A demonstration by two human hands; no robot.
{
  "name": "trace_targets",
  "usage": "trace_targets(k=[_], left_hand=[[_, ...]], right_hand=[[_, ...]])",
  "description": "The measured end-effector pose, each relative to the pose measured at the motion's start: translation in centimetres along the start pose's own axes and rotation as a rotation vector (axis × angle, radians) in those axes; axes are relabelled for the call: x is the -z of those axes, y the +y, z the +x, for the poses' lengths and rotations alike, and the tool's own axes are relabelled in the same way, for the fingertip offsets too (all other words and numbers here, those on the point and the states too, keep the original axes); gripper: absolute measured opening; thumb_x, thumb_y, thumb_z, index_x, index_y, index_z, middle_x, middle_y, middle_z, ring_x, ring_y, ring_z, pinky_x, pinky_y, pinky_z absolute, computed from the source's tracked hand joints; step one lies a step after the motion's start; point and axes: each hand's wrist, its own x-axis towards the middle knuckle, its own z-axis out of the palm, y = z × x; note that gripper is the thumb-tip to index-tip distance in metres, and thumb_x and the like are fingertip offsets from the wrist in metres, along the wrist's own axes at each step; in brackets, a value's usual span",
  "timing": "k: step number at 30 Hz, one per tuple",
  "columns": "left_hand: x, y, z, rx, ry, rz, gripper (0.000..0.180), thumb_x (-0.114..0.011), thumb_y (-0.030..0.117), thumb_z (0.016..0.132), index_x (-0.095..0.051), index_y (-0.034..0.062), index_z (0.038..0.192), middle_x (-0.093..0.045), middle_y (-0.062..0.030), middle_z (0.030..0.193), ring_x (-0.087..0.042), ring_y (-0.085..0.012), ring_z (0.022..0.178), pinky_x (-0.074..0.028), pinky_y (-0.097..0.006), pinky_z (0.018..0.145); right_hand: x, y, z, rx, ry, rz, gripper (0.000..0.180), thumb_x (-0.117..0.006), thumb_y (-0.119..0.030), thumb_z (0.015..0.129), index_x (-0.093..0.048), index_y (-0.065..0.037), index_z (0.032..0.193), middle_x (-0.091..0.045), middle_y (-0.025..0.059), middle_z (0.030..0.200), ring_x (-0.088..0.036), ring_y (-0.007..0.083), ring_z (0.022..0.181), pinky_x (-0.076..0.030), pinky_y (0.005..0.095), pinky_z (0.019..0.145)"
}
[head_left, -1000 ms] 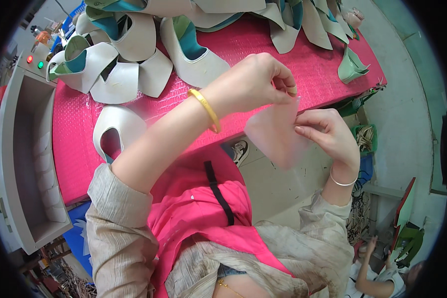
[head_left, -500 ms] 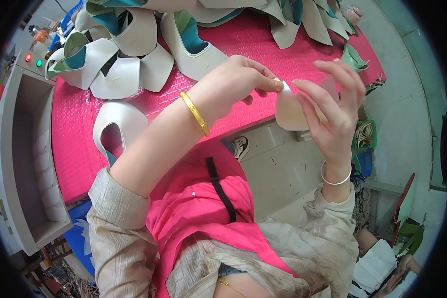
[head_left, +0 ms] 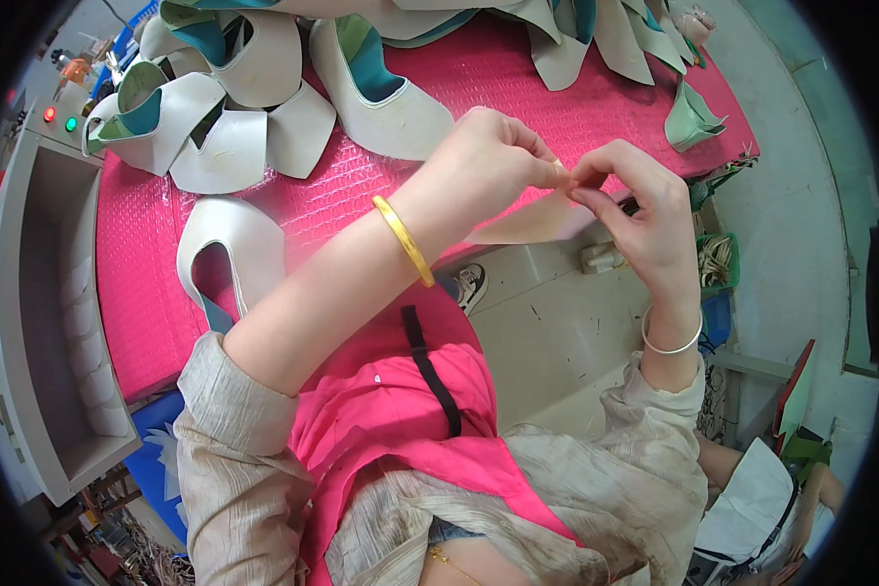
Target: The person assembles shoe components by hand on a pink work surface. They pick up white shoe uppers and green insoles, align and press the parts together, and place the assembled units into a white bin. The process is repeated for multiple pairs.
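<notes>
Both hands meet over the front edge of a pink textured table (head_left: 596,88). My left hand (head_left: 488,166), with a gold bangle on the wrist, pinches the top edge of a thin cream-coloured sheet piece (head_left: 537,223). My right hand (head_left: 645,220), wearing a silver bangle, pinches the same edge right beside it. The sheet hangs down and to the left below the fingers. A cream shoe upper (head_left: 230,256) lies on the table just left of my left forearm.
Several cream shoe uppers with teal lining (head_left: 371,83) are piled along the far side of the table. A pale green piece (head_left: 691,119) lies at the right edge. A grey machine cabinet (head_left: 39,322) with red and green buttons stands at the left. Another person sits at lower right.
The hands have come together and moved slightly down. The cream piece, earlier held up flat by my right hand, now hangs low, pinched at its edge by both hands.
</notes>
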Motion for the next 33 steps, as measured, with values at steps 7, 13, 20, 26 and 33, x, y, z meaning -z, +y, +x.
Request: trace_targets(k=[7,13,20,26,33], left_hand=[[-1.0,0.2,0.2,-0.017,0.025,0.112,0.016,-0.057,0.015,0.077,-0.061,-0.0004,0.08,-0.059,-0.0052,0.071,-0.051,-0.0107,0.066,-0.042,-0.024,0.061],[-2.1,-2.2,4.8,-0.057,0.201,0.183,0.021,-0.052,0.018,0.084,-0.056,-0.003,0.085,-0.058,-0.0096,0.075,-0.054,-0.0148,0.065,-0.046,-0.029,0.055],[-3.4,-1.9,8.4,0.061,0.214,0.162,0.022,-0.051,0.01,0.078,-0.06,-0.0081,0.087,-0.059,-0.029,0.091,-0.06,-0.0372,0.09,-0.049,-0.04,0.076],[-3.4,-4.1,13.1,0.176,0.369,0.32,0.024,-0.056,0.009,0.074,-0.061,-0.0062,0.092,-0.059,-0.0264,0.098,-0.058,-0.0357,0.097,-0.048,-0.038,0.082],[-5.2,-6.9,19.5,0.192,0.4,0.133,0.025,-0.054,0.011,0.077,-0.063,0.0015,0.098,-0.058,-0.0242,0.104,-0.055,-0.0349,0.102,-0.045,-0.039,0.087]], right_hand=[[0.3,0.6,0.1,-0.06,-0.102,0.055,0.015,-0.063,0.0,0.068,-0.053,0.0,0.079,-0.055,0.0087,0.071,-0.057,0.022,0.068,-0.044,0.0318,0.062],[-0.4,1.2,-1.7,0.358,0.0,-0.315,0.02,-0.062,0.002,0.065,-0.051,-0.006,0.08,-0.056,0.0052,0.082,-0.055,0.0229,0.081,-0.041,0.0381,0.075],[-2.3,4.4,-2.6,0.205,0.182,-0.319,0.028,-0.06,0.004,0.063,-0.057,-0.002,0.09,-0.054,0.0099,0.082,-0.054,0.027,0.081,-0.044,0.0398,0.073],[-0.4,3.0,-10.1,0.422,0.144,-0.502,0.033,-0.065,0.0,0.05,-0.067,-0.004,0.083,-0.051,0.0033,0.076,-0.052,0.0188,0.075,-0.049,0.04,0.08],[4.8,1.4,-19.1,0.141,0.513,0.004,0.005,-0.06,0.002,0.069,-0.058,-0.001,0.073,-0.05,0.0069,0.078,-0.05,0.0164,0.069,-0.049,0.0318,0.063]])
